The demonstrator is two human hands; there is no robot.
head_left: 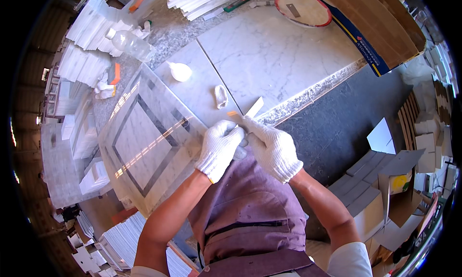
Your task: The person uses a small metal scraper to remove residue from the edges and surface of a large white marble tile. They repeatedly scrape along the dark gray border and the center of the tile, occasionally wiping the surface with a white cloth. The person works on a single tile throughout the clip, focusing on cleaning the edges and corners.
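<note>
Marble worktop (269, 51), inlaid tile panel (144, 142); cardboard boxes (380, 190) on floor right.

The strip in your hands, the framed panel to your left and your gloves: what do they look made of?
Strip: seemingly white marble, smooth, pale like the slabs; held by both hands, left hand, right hand. Framed panel: apparently polished marble, grey veins, darker inlaid border, light glinting off it. Gloves: white knit fabric, ribbed cuffs.

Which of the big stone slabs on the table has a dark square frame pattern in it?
The slab on the left, just beside the left hand. It has a dark grey square border inlaid, while the two plain white marble slabs further right have only veins.
</note>
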